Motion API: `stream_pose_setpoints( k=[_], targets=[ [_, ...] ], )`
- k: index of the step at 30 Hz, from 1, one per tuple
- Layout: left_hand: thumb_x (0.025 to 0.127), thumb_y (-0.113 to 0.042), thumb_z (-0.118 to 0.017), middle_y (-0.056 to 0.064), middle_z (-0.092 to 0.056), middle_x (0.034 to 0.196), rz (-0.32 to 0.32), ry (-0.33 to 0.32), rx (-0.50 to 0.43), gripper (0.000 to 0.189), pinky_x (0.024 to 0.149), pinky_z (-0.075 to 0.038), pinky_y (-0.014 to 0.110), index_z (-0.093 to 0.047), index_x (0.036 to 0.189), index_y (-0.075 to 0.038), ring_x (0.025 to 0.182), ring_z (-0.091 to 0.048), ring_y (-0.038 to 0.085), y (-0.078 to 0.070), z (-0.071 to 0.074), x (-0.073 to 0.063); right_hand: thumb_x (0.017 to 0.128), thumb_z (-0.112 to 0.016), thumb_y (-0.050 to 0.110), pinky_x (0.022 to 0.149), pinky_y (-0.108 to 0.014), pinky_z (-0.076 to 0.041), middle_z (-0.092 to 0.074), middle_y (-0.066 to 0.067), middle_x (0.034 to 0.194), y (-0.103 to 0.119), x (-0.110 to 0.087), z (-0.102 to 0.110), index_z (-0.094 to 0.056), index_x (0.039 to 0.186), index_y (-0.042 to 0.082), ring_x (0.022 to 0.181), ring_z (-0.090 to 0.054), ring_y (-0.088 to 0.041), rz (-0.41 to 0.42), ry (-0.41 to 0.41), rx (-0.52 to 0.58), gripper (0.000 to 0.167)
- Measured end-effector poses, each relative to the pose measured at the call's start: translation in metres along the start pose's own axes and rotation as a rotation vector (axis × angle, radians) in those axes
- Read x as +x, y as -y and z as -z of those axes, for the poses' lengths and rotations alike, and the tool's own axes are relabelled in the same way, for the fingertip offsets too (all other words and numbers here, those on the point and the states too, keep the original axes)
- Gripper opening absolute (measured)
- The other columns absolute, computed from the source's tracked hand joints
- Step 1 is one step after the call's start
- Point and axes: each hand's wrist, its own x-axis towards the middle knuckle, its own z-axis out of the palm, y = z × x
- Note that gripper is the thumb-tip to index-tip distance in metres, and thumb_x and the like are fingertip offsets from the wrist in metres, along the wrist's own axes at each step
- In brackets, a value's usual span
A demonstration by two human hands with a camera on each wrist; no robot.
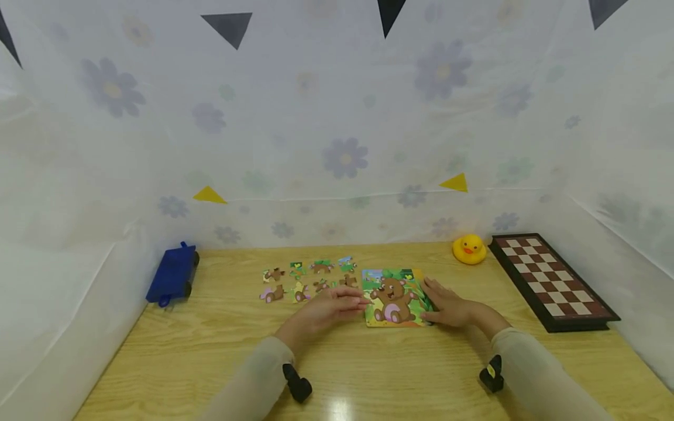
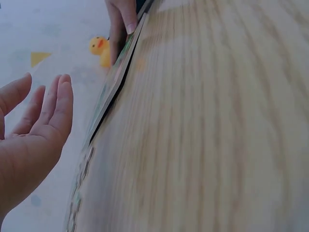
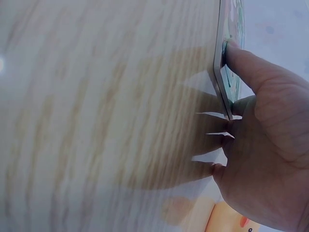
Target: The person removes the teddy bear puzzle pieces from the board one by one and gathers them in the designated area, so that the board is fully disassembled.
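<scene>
A square puzzle board (image 1: 392,299) with a brown bear picture lies on the wooden table. My right hand (image 1: 449,304) rests at its right side, fingers spread and fairly straight. In the right wrist view, the thumb of that hand (image 3: 277,130) presses on the board (image 3: 234,72) near a corner, with the other fingers by its edge. My left hand (image 1: 332,310) has its fingers extended beside the board's left edge; whether they touch it I cannot tell. The left wrist view shows this hand (image 2: 38,130) holding nothing. Several loose puzzle pieces (image 1: 272,294) lie left of the board.
At the back right sits a yellow rubber duck (image 1: 469,249). A checkered game board (image 1: 553,278) in a black frame lies along the right side. On the far left stands a blue toy cart (image 1: 172,275). Flower-patterned white sheeting (image 1: 316,117) hangs behind and at both sides.
</scene>
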Motion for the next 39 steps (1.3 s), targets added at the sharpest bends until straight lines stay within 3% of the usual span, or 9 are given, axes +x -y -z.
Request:
stream_pose_setpoints(
  k=[7,14,22,34,39],
  targets=[
    [0.098,0.002,-0.045,0.030,-0.044,0.136,0.060,0.067,-0.014,0.041,0.105,-0.040,0.039,-0.037,0.137,0.014,0.126,-0.046,0.036,0.016,-0.034,0.032,0.096,-0.050,0.046,0.106,-0.068,0.003,0.007,-0.031,0.152,0.005,-0.002,0.003,-0.003,0.148,-0.009,0.138,0.006,-0.048,0.001,0.014,-0.006,0.089],
    [0.098,-0.005,-0.049,0.025,-0.044,0.138,0.116,-0.005,0.003,0.047,0.105,-0.040,0.040,-0.034,0.141,0.009,0.127,-0.045,0.034,0.021,-0.054,0.047,0.097,-0.050,0.043,0.105,-0.069,0.004,0.006,-0.032,0.152,0.012,-0.002,0.005,-0.004,0.147,-0.010,0.138,0.007,-0.049,0.000,0.025,0.023,0.086],
    [0.098,-0.004,-0.049,0.023,-0.044,0.138,0.112,-0.008,-0.003,0.047,0.106,-0.039,0.042,-0.034,0.141,0.009,0.127,-0.045,0.032,0.025,-0.060,0.056,0.094,-0.048,0.053,0.109,-0.065,0.003,0.008,-0.026,0.154,0.003,0.000,0.003,-0.002,0.150,-0.004,0.140,0.008,-0.043,-0.027,0.021,0.008,0.092],
    [0.099,-0.006,-0.049,0.020,-0.043,0.140,0.113,0.004,0.018,0.044,0.108,-0.037,0.040,-0.039,0.139,0.008,0.129,-0.044,0.029,0.028,-0.064,0.060,0.096,-0.050,0.046,0.107,-0.067,0.004,0.008,-0.029,0.153,0.005,0.000,0.005,-0.002,0.148,-0.007,0.138,0.009,-0.047,-0.007,0.024,0.015,0.089],
    [0.099,-0.009,-0.050,0.018,-0.043,0.141,0.112,0.004,0.047,0.044,0.109,-0.035,0.039,-0.040,0.139,0.006,0.129,-0.043,0.027,0.030,-0.066,0.060,0.092,-0.057,0.045,0.108,-0.067,0.003,0.007,-0.029,0.153,0.006,-0.001,0.008,-0.004,0.149,-0.007,0.139,0.008,-0.047,-0.015,0.031,0.027,0.093]
  ],
)
